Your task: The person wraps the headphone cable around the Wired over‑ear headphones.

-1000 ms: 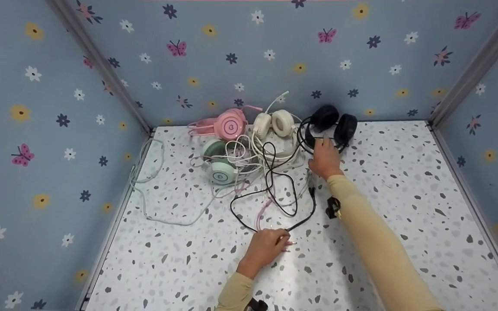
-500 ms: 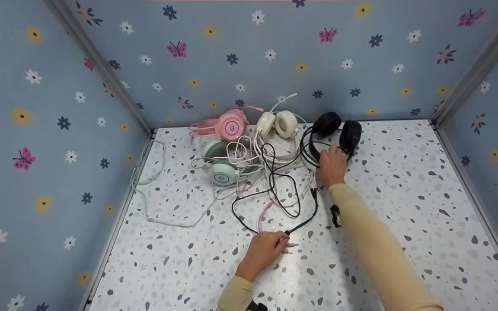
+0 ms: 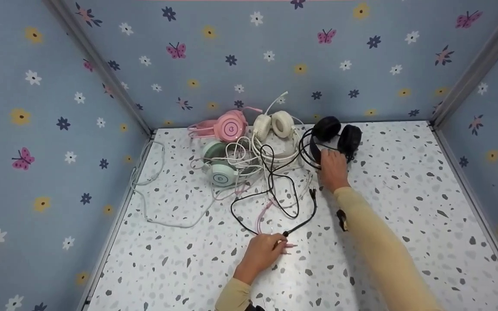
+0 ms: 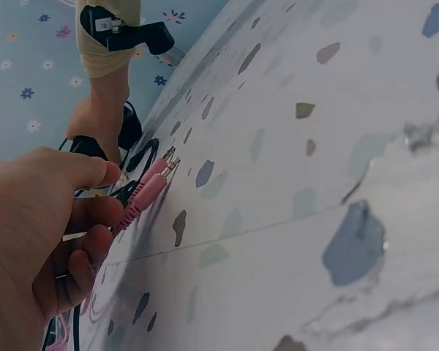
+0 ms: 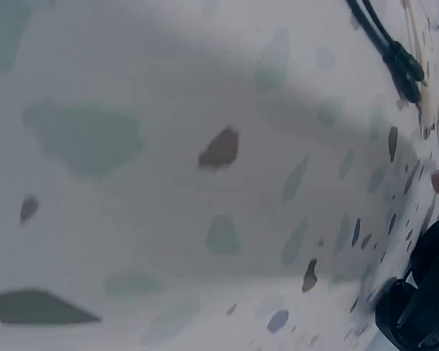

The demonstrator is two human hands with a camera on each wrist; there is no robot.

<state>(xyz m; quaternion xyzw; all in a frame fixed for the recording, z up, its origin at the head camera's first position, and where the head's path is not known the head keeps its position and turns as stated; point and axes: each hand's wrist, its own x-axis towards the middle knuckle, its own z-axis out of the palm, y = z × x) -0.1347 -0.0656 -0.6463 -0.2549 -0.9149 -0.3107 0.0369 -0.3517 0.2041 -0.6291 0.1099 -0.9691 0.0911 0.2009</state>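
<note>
My right hand grips the headband of the black headphones, which lie near the back wall at right; the fingertips are partly hidden. Lower in the head view, my left hand holds the black cable with curled fingers. Pink plugs stick out just past those fingers in the left wrist view. The black cable's plug ends lie on the table, left of my right forearm. In the right wrist view, only a sliver of the right hand shows beside the black headphones.
White headphones, pink headphones and mint green headphones sit close together along the back. White, pink and black cables cross in a tangle before them. A pale green cable loops to the left. Flowered walls enclose the speckled table.
The right hand and the black headphones have shifted a little toward me and to the right. My left hand has stayed nearly in place on the black cable.
</note>
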